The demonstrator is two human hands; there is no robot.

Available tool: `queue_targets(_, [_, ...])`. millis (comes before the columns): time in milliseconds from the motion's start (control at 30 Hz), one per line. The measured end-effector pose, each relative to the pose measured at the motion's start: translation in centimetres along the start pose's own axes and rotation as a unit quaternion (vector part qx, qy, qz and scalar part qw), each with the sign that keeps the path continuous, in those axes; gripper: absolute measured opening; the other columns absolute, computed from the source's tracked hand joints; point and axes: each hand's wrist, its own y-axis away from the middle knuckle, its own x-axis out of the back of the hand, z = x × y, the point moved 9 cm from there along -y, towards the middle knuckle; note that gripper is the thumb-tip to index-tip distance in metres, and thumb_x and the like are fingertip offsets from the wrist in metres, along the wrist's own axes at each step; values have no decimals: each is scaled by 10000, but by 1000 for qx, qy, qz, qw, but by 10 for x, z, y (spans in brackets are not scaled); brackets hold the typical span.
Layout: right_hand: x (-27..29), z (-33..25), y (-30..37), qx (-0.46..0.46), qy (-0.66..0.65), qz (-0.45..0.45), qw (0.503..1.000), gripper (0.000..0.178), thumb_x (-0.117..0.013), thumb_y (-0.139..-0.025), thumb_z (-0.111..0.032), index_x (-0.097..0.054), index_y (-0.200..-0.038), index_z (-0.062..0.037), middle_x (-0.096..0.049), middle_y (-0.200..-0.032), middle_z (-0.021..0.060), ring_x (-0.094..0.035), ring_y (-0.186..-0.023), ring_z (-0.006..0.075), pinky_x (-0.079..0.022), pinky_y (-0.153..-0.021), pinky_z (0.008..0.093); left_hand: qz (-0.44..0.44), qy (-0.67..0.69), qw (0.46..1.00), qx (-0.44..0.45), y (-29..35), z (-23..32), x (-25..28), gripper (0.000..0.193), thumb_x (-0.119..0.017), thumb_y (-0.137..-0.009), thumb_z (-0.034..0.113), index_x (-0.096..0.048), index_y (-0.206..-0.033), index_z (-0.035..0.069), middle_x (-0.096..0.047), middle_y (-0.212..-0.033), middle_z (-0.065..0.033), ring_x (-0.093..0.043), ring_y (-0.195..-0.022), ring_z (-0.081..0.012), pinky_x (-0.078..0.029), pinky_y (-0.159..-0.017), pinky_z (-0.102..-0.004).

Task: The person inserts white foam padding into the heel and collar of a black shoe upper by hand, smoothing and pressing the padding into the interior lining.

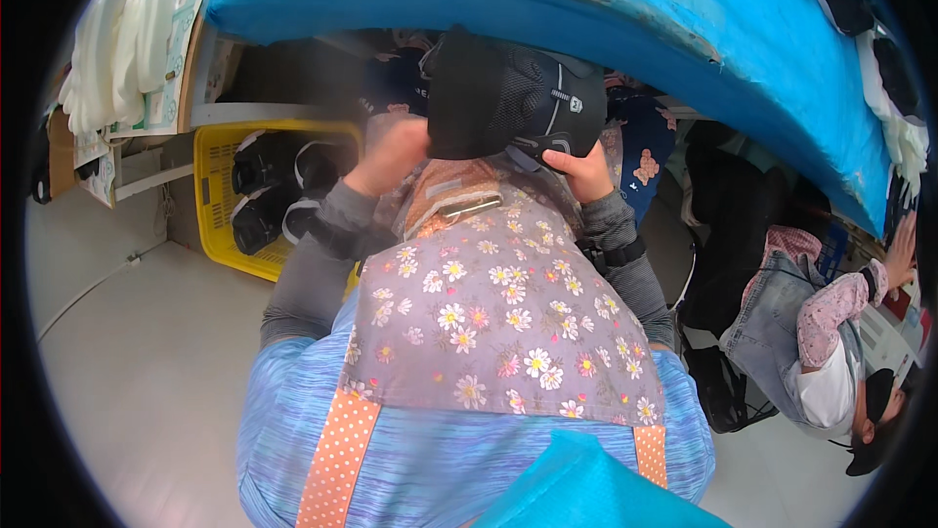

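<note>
Gripping black mesh-panelled fabric (518,98) with right hand (584,171), left hand's (392,159) grip unclear, blue-sheeted table edge (645,30) ahead, yellow plastic crate (206,198), pale floor (147,381) leftward

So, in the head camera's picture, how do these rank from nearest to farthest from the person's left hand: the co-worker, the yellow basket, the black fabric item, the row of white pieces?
From the left hand:
1. Black fabric item: immediately to its right.
2. Yellow basket: to its left.
3. Row of white pieces: upper left, beyond the basket.
4. Co-worker: far right.

Head-worn fisheye; downward; close
</note>
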Motion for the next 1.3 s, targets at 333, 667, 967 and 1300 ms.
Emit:
queue_targets(333, [-30, -5, 15, -48, -68, -26, 996, 652, -772, -746, -47, -511, -1342, -3, -626, -1222, 100, -600, -1121, 226, -455, -1010, 361, 99, -689, 680, -229, -9, 39, -47, 241, -687, -877, 148, -663, -1095, 48, -669, -902, -172, -650, -820, -357, -514, -711, -411])
queue_targets(667, [-4, -39, 10, 46, -220, -6, 974, 604, -638, -725, 8, -491, -1308, 66, -611, -1250, 211, -598, -1169, 341, -457, -1047, 450, 138, -783, 539, -277, -77, 89, -92, 257, -723, -859, 249, -659, -970, 26, -634, -748, -191, -617, -693, -399, -505, -601, -435])
queue_targets(967, [0, -11, 7, 5, -243, -9, 970, 546, -606, -770, -58, -504, -1293, 60, -614, -1245, 194, -595, -1171, 324, -457, -1040, 431, 65, -858, 442, -253, -138, 61, -35, 652, -536, -911, 609, -624, -563, 63, -595, -541, -125, -611, -521, -314, -476, -478, -394])
queue_targets(1300, [-3, 3, 3, -26, -290, -26, 956, 586, -595, -773, -94, -486, -1332, 48, -590, -1299, 186, -565, -1216, 332, -427, -1076, 447, 85, -864, 447, -217, -148, 34, -9, 722, -469, -933, 625, -621, -533, 44, -606, -558, -128, -602, -544, -348, -481, -515, -421])
